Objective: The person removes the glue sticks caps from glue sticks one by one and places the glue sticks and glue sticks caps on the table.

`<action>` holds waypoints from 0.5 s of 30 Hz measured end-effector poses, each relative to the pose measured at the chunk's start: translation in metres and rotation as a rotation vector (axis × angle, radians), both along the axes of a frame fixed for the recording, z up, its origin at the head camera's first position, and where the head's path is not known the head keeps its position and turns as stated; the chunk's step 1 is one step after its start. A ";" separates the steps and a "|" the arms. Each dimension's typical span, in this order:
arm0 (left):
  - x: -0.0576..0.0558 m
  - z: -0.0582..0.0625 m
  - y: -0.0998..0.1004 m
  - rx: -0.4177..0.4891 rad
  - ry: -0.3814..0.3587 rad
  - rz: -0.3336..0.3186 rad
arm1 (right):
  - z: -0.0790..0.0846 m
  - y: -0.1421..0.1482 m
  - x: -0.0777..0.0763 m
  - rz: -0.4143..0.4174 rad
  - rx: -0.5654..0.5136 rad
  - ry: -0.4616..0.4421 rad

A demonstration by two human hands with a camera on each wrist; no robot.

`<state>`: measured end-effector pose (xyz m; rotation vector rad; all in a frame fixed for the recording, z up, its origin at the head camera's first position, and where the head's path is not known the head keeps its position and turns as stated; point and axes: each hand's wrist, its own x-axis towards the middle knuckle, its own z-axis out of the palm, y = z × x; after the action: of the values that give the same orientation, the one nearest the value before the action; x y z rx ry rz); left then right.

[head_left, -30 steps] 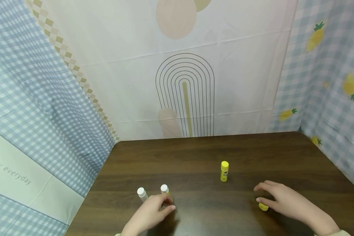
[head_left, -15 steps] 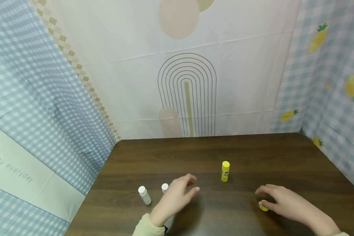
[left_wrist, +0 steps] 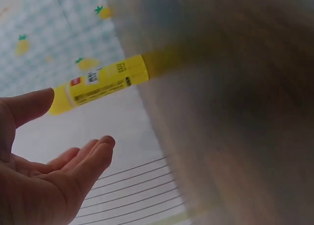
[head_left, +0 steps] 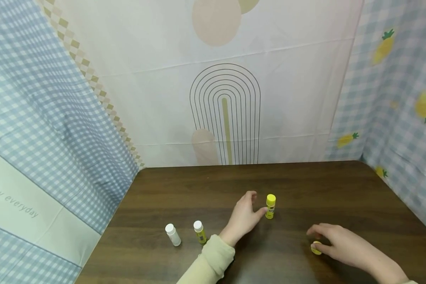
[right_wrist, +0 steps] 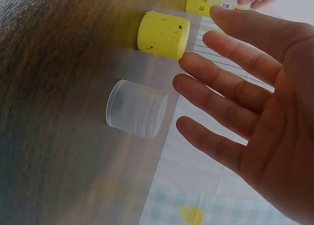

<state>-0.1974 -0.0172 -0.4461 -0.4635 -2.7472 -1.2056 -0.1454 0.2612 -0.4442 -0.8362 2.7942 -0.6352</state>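
Glue stick (head_left: 270,206) stands upright, lid (head_left: 271,198) up, beside left hand (head_left: 244,216), fingers parted; right hand (head_left: 335,241) spreads near yellow cap (right_wrist: 163,34), clear cap (right_wrist: 137,108); white-capped tubes (head_left: 174,236) stand left of both.

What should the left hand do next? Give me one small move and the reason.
Probably close the left hand around the yellow-capped stick: the stick stands upright right beside that hand, whose fingers are open and grip nothing.

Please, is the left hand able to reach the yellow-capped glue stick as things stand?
Probably yes: the left hand is right beside the yellow-capped glue stick, and nothing visible stands between them.
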 end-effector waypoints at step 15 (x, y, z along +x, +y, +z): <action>-0.020 -0.010 0.023 -0.012 -0.106 -0.059 | -0.006 0.001 -0.002 0.063 -0.045 0.034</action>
<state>-0.2178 0.0062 -0.4563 -0.4998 -2.8499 -1.2627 -0.1473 0.2622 -0.4499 -0.9483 2.7803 -0.6829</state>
